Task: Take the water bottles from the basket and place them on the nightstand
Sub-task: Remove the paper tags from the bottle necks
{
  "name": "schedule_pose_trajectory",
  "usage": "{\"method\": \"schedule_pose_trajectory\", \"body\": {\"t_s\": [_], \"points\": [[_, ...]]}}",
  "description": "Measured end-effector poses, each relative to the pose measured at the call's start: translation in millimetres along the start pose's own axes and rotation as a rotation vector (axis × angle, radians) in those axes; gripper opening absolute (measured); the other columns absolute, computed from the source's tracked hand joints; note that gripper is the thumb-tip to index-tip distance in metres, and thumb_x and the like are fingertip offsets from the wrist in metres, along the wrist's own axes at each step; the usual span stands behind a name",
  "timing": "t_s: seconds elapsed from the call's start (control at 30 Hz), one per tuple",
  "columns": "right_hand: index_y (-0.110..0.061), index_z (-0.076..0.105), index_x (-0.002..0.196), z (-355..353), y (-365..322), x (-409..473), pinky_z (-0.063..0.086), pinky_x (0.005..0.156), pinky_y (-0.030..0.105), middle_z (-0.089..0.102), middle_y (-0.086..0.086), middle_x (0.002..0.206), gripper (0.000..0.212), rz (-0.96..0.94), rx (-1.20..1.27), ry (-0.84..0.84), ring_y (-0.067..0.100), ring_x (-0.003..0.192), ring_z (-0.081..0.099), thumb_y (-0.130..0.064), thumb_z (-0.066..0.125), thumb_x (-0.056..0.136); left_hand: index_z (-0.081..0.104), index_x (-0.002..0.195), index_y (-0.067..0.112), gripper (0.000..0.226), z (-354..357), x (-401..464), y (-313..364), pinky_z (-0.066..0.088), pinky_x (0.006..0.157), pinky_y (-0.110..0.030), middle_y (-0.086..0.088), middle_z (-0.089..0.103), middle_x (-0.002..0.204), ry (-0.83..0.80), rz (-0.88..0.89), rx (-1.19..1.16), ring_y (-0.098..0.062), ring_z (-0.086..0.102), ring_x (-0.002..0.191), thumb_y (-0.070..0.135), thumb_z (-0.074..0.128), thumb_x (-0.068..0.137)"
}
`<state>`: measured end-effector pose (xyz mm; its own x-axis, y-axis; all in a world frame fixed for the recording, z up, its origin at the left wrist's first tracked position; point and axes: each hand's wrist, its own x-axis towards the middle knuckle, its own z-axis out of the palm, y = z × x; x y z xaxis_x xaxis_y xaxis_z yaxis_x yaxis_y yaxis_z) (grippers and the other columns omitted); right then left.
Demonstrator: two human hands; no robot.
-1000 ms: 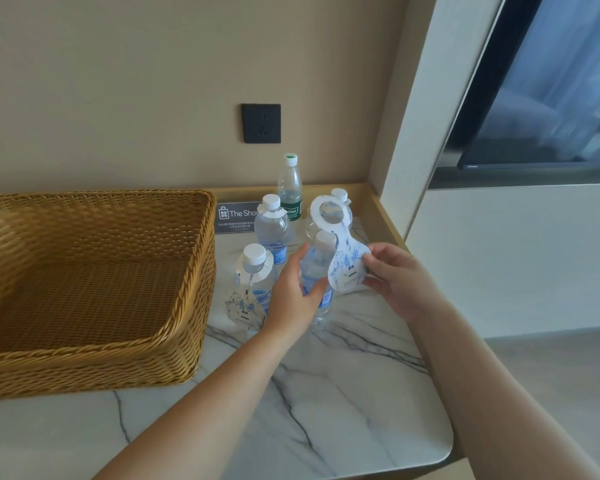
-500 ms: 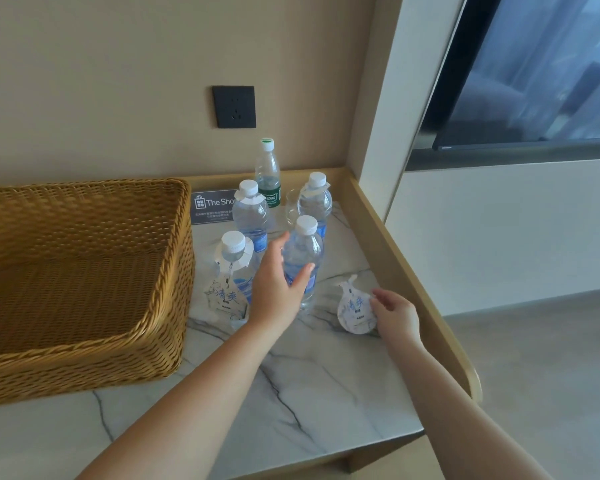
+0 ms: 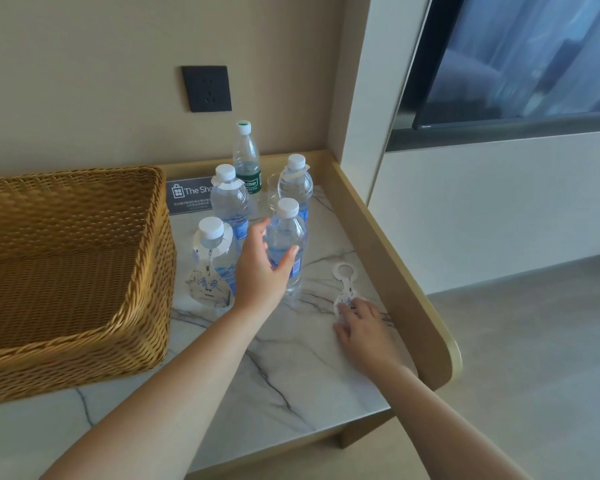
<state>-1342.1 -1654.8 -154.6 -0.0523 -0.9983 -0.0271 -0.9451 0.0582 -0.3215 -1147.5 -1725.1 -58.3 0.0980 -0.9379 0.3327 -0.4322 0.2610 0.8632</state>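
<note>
Several clear water bottles with white caps stand upright on the marble nightstand (image 3: 291,358). My left hand (image 3: 260,268) curls round the front water bottle (image 3: 286,237), thumb across its front. Next to it a bottle (image 3: 215,251) wears a white paper neck tag; two more bottles (image 3: 229,202) (image 3: 297,185) stand behind. My right hand (image 3: 364,327) rests with flat fingers on a loose paper tag (image 3: 346,282) lying on the marble. The wicker basket (image 3: 84,271) at the left has nothing visible inside.
A taller green-labelled bottle (image 3: 246,157), a drinking glass (image 3: 272,188) and a dark sign (image 3: 187,194) stand against the wall under a black socket (image 3: 207,88). A raised wooden rim (image 3: 395,271) borders the nightstand's right side. A television (image 3: 516,57) hangs at the upper right.
My right hand took the paper tag off the front bottle's neck and laid it flat on the marble to the right. My left hand stayed on that bottle.
</note>
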Motion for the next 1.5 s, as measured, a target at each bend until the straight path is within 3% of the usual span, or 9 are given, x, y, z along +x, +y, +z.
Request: {"method": "schedule_pose_trajectory", "body": {"t_s": [0.37,0.5,0.6,0.8,0.9,1.03,1.3,1.37,1.5], "points": [[-0.016,0.016,0.153,-21,0,-2,-0.001,0.119,0.032,0.003,0.007,0.162,0.061,0.032,0.013,-0.076,0.023,0.149,-0.004,-0.039,0.036,0.100,0.039,0.141,0.023,0.063,0,-4,5,0.052,0.091,-0.045,0.015,0.044,0.130,-0.041,-0.012,-0.026,-0.016,0.047,0.121,0.027,0.069,0.087],[-0.015,0.031,0.149,-39,-25,-18,0.013,0.116,0.028,0.021,0.004,0.159,0.055,-0.039,0.250,0.047,0.018,0.148,0.011,-0.032,0.047,0.098,0.021,0.152,0.022,0.080,-11,-17,13,0.032,0.108,-0.025,-0.002,0.040,0.150,-0.140,-0.034,0.034,-0.015,0.038,0.137,0.026,0.068,0.088],[-0.019,0.041,0.144,-54,-51,-31,0.023,0.110,0.023,0.037,-0.004,0.151,0.050,-0.132,0.342,0.130,0.014,0.141,0.030,-0.032,0.051,0.096,0.038,0.146,0.013,0.066,-32,-34,27,0.035,0.110,-0.032,-0.001,0.047,0.144,-0.190,0.016,0.018,-0.015,0.043,0.134,0.022,0.068,0.088],[-0.018,0.054,0.133,-79,-129,-26,0.035,0.100,0.012,0.052,-0.008,0.133,0.040,-0.287,0.648,0.166,0.006,0.122,0.049,-0.020,0.058,0.093,0.063,0.107,0.007,0.021,-102,-38,38,0.053,0.082,-0.037,0.001,0.059,0.105,0.196,0.293,0.063,-0.018,0.060,0.098,0.012,0.060,0.088],[-0.017,0.051,0.135,-81,-161,-13,0.040,0.104,0.027,0.048,-0.007,0.135,0.043,-0.290,0.767,0.121,0.008,0.123,0.048,-0.019,0.058,0.093,0.056,0.123,0.004,0.036,-112,-29,30,0.045,0.097,-0.046,-0.005,0.055,0.119,0.232,0.066,0.165,-0.025,0.053,0.114,0.011,0.064,0.088],[-0.019,0.044,0.141,-76,-188,-4,0.035,0.110,0.033,0.041,-0.006,0.143,0.051,-0.234,0.843,0.035,0.009,0.131,0.041,-0.027,0.058,0.093,0.058,0.122,0.023,0.036,-112,-22,27,0.042,0.099,-0.032,0.007,0.063,0.119,-0.098,-0.261,-0.120,-0.008,0.055,0.113,0.030,0.052,0.088],[-0.027,0.055,0.132,-86,-186,17,0.036,0.087,0.003,0.062,-0.014,0.119,0.035,-0.157,1.004,-0.094,-0.008,0.111,0.053,-0.026,0.043,0.099,0.063,0.109,0.031,0.036,-114,-41,18,0.047,0.091,-0.028,0.007,0.069,0.107,-0.065,-0.189,-0.269,-0.009,0.061,0.104,0.016,0.049,0.079],[-0.026,0.057,0.130,-89,-186,24,0.038,0.091,0.007,0.062,-0.013,0.124,0.034,-0.178,1.050,-0.137,-0.007,0.114,0.053,-0.026,0.040,0.100,0.059,0.109,0.034,0.033,-108,-50,16,0.048,0.089,-0.021,0.009,0.065,0.110,-0.009,-0.181,-0.285,-0.002,0.060,0.106,0.017,0.054,0.082],[-0.026,0.055,0.131,-83,-178,28,0.042,0.084,0.005,0.062,-0.012,0.125,0.039,-0.159,1.065,-0.191,-0.006,0.112,0.055,-0.042,0.049,0.096,0.042,0.139,0.019,0.060,-102,-44,1,0.038,0.106,-0.028,0.006,0.047,0.139,0.027,-0.267,-0.235,-0.006,0.044,0.129,0.030,0.062,0.083]]}}
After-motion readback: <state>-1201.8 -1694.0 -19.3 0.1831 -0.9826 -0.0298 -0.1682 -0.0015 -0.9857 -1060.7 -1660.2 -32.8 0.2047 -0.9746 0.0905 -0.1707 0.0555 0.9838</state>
